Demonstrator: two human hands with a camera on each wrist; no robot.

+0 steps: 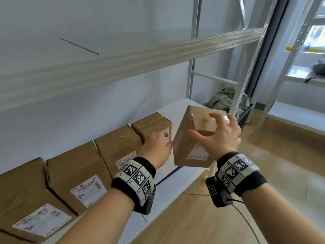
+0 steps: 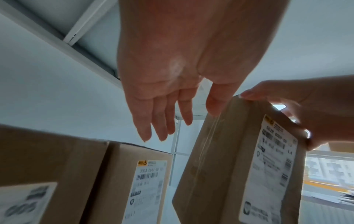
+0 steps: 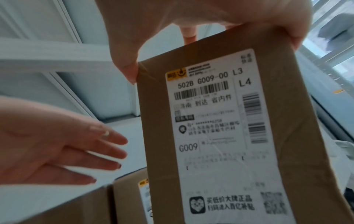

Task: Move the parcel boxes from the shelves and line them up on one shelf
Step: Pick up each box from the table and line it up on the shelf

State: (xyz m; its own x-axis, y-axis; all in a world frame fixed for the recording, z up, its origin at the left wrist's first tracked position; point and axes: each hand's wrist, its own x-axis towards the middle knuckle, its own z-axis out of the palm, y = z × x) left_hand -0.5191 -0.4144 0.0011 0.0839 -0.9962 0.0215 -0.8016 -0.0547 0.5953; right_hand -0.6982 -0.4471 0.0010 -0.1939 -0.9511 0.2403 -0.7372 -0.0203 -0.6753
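Note:
Several brown parcel boxes (image 1: pixel 79 169) with white labels stand in a row on the white lower shelf (image 1: pixel 175 191). My right hand (image 1: pixel 202 124) grips one more labelled box (image 1: pixel 186 148) from above, thumb on its left edge, fingers over the top. That box hangs tilted above the shelf's right end, just right of the row's last box (image 1: pixel 153 125). My left hand (image 1: pixel 158 143) is open with straight fingers in the gap between the last box and the held box (image 2: pixel 220 166). Whether its thumb touches the held box (image 3: pixel 220 136) I cannot tell.
An upper shelf beam (image 1: pixel 123 67) runs overhead, close above the hands. A perforated metal post (image 1: pixel 246 85) stands just right of the held box. A green bag (image 1: pixel 223 99) lies behind it. A second rack (image 1: pixel 299 76) stands at the far right on the wooden floor.

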